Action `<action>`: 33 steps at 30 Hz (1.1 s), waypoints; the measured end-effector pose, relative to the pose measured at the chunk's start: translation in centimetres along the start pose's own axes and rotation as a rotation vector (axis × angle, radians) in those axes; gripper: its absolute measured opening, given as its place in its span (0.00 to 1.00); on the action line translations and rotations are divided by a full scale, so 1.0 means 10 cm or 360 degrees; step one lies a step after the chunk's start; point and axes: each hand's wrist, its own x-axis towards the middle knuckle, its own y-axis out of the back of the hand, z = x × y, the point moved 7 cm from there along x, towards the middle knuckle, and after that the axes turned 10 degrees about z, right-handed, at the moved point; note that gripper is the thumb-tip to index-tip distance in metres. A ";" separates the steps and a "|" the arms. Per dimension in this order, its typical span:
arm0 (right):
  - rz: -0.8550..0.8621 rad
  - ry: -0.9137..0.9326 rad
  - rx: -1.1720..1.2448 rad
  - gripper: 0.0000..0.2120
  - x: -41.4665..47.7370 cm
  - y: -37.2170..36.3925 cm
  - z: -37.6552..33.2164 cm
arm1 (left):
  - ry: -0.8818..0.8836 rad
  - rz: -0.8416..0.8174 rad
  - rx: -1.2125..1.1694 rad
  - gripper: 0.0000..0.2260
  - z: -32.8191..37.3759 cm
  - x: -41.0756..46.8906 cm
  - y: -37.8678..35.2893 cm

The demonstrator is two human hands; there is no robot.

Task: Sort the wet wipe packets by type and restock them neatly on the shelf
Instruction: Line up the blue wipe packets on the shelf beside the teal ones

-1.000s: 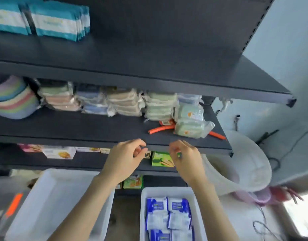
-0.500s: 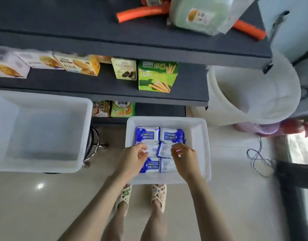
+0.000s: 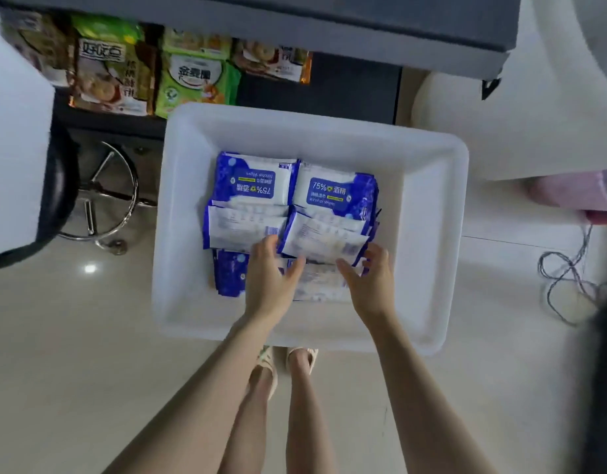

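Note:
A white plastic bin (image 3: 432, 268) on the floor holds several blue-and-white wet wipe packets. Two lie label-up at the back, one on the left (image 3: 257, 181) and one on the right (image 3: 333, 189). Two more show their white backs in the middle, left (image 3: 244, 227) and right (image 3: 324, 236). Others lie at the front (image 3: 232, 275). My left hand (image 3: 273, 271) rests on the front packets, its fingers straight and its thumb spread to the right. My right hand (image 3: 370, 278) touches the right edge of the front pile with loosely bent fingers, thumb on a white-backed packet (image 3: 321, 282).
The dark shelf's (image 3: 363, 35) bottom level holds snack packs (image 3: 114, 73) behind the bin. A second white bin (image 3: 15, 148) sits on a stool (image 3: 103, 200) at the left. A large white tub (image 3: 534, 124) stands at the right, with loose cable (image 3: 565, 275) on the floor.
My view dropped from the upper shelves to the floor bin. Both hands came down from the shelf edge into the bin and now touch the front packets.

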 end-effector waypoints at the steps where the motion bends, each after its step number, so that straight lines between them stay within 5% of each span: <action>1: 0.0019 -0.0020 0.0052 0.23 0.06 -0.03 0.04 | -0.0004 0.0064 0.0008 0.23 -0.01 0.05 -0.05; 9: -0.0097 -0.0141 0.0370 0.17 0.33 -0.30 0.21 | 0.0072 0.0148 -0.0043 0.15 -0.01 0.27 -0.37; 16: -0.0081 0.0055 0.0414 0.13 0.26 -0.04 0.00 | -0.0041 -0.0027 -0.0199 0.13 0.07 0.19 -0.34; 19: -0.0207 0.0082 0.0543 0.12 0.17 0.15 -0.20 | 0.0139 -0.0124 -0.0408 0.14 0.18 0.10 -0.24; 25: -0.0534 0.0033 0.0778 0.09 -0.26 0.56 -0.76 | 0.0488 -0.0133 -0.0929 0.34 0.48 -0.23 0.38; 33: -0.0610 0.0314 0.0803 0.09 -1.24 1.56 -1.88 | 0.0308 -0.0369 -0.1156 0.19 1.40 -1.11 1.63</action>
